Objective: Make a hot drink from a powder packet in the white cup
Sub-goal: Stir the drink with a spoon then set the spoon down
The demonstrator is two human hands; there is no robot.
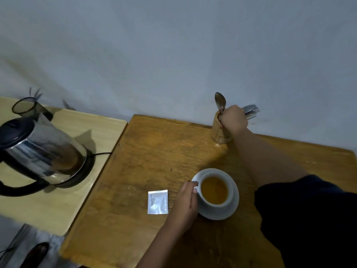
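Observation:
The white cup (228, 205) stands on a white saucer (234, 209) on the brown wooden table (154, 161) and holds an amber-brown liquid. My left hand (186, 202) grips the cup's handle on its left side. A silver powder packet (157, 202) lies flat on the table, left of that hand. At the table's far edge my right hand (233, 118) is closed on the handle of a metal spoon (220, 101), whose bowl sticks up out of a wooden cutlery holder (218, 132).
More cutlery (251, 110), a fork among it, pokes out behind my right hand. A steel electric kettle (38, 151) with a black lid sits on its base on a lighter side table (67, 200) at left. A grey wall stands right behind both tables.

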